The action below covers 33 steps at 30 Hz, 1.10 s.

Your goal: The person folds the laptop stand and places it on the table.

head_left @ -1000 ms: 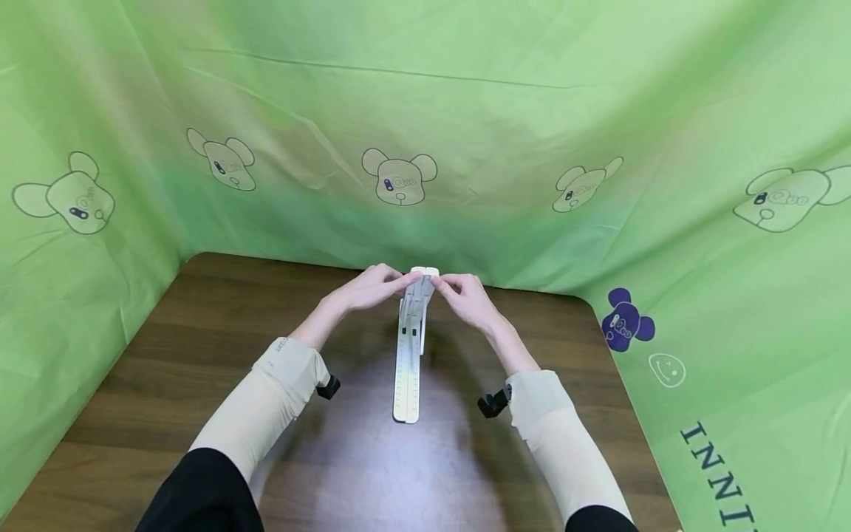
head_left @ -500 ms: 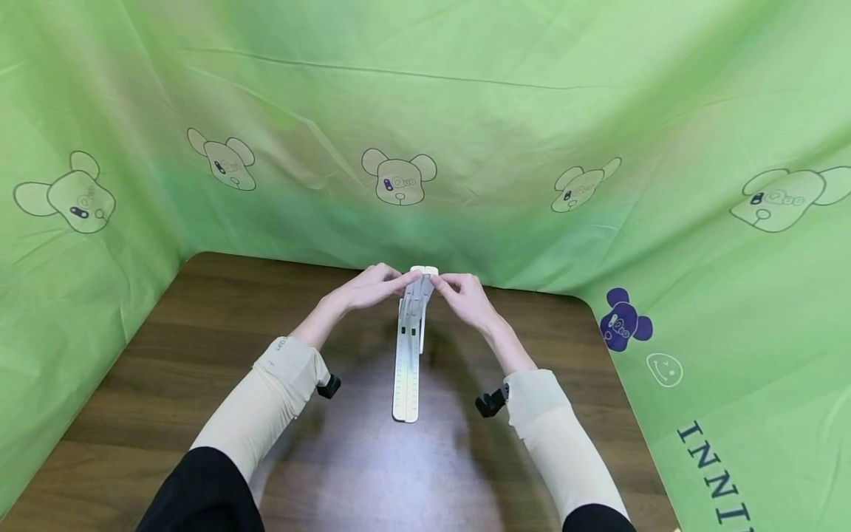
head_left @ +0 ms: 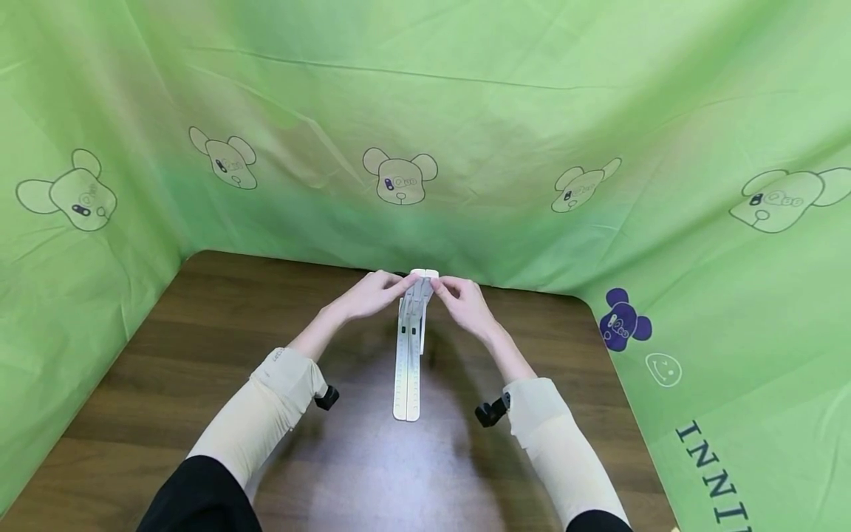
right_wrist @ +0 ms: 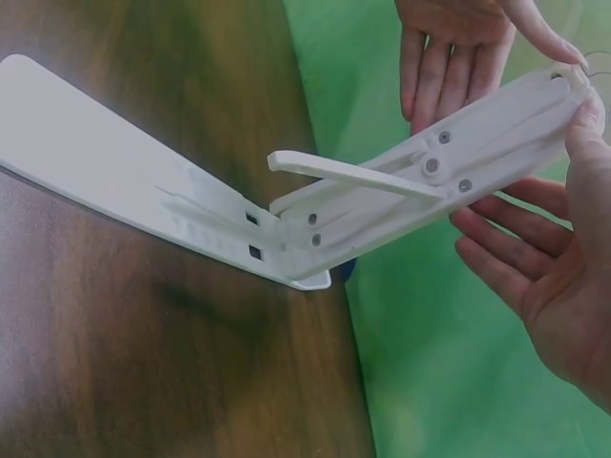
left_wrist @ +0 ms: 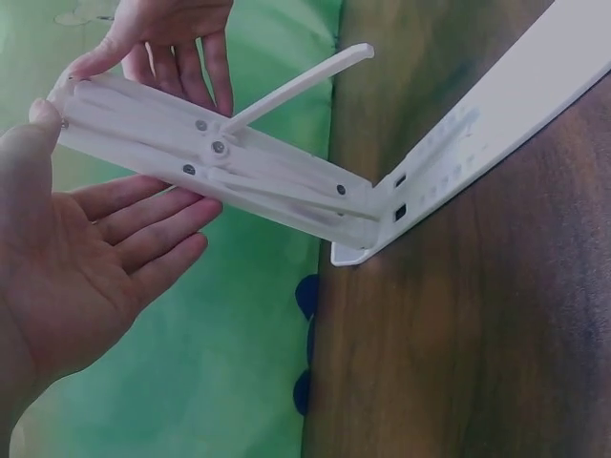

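Observation:
A white plastic folding stand (head_left: pixel 407 377) is on the table, its long slotted base lying flat toward me. From the base's far end, its upper panel (left_wrist: pixel 277 181) rises at a slant. A thin prop bar (right_wrist: pixel 353 174) sticks out from this panel, and small screws dot its face. My left hand (head_left: pixel 368 295) holds the panel's top end from the left, thumb on the near face, the other fingers stretched behind it. On the opposite side my right hand (head_left: pixel 468 304) grips the same end, thumb in front and fingers behind.
The brown wooden table (head_left: pixel 219 318) meets a green cloth backdrop (head_left: pixel 492 222) printed with bear heads at its far and side edges. Small black devices (head_left: pixel 492 412) sit on both pale sleeve cuffs (head_left: pixel 289 373).
Both wrists have dropped slightly toward me, and the stand's top end has shifted down very little. The hands keep their hold.

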Motion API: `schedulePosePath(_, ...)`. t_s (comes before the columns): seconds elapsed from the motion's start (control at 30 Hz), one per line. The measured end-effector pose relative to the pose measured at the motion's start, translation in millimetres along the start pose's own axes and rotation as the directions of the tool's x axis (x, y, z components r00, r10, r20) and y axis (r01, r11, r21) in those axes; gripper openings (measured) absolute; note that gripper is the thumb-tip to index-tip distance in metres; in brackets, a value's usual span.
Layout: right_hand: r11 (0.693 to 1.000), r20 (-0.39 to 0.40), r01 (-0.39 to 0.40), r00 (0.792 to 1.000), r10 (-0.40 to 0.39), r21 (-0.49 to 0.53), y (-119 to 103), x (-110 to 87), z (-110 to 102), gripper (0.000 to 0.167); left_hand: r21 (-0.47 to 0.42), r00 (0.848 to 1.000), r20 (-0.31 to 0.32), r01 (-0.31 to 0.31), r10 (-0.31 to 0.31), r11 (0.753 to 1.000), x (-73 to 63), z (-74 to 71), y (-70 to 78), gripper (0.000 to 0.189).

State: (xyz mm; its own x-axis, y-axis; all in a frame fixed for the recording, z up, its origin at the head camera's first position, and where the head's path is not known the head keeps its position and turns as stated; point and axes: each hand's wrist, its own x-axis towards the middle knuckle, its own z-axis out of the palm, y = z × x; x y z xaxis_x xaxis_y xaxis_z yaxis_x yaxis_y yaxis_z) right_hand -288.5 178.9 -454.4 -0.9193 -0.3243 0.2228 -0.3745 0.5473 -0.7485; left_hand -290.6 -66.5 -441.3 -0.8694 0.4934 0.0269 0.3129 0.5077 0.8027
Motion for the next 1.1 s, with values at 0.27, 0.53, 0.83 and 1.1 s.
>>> schedulePosePath(0.27,0.997,-0.036,-0.007,0.999,0.010,0.073,3,-5.6,4,0.034,-0.036,0.997,-0.065,-0.036,0.034,0.999,-7.1,9.2,-11.7,0.065)
schedulePosePath(0.53,0.992,-0.054,-0.049,0.997,0.055,0.114,11,-22.4,-1,0.031,-0.050,0.978,-0.202,0.031,-0.041,0.998,-17.3,22.2,-33.3,0.039)
schedulePosePath(0.83,0.982,0.133,-0.089,0.989,0.067,0.166,33,-36.9,11,0.025,-0.052,0.986,-0.155,0.061,-0.069,0.997,-13.3,44.6,-52.4,0.027)
schedulePosePath(1.1,0.969,0.224,-0.133,0.971,0.085,0.209,36,-41.1,18,0.024,-0.073,0.985,-0.168,0.038,-0.050,0.997,-6.3,54.6,-59.2,0.025)
